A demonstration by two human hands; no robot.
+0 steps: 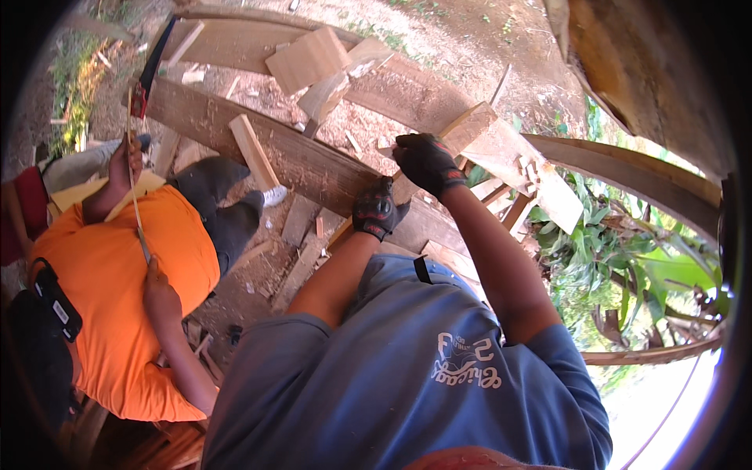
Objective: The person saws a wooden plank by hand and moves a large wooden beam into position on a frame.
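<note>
My left hand (378, 210), in a black glove with red marks, is closed around a narrow wooden strip (404, 188). Parts of the strip show on both sides of that hand, slanting over a long brown plank. Slightly farther and to the right, my right hand (428, 164), gloved alike, has its fingers curled in above the strip. Whatever lies in its fingers is hidden. Close to the right hand, a pale board (509, 160) reaches toward the right, with small wood blocks (528, 174) on it.
Long planks (258, 137) span the work area, with a square wood piece (308, 60) on top. At left a person in an orange shirt (125, 298) holds a long thin strip (135, 180). A red-handled saw (139, 102) is beyond. Offcuts and sawdust litter the ground; plants (619, 258) grow at right.
</note>
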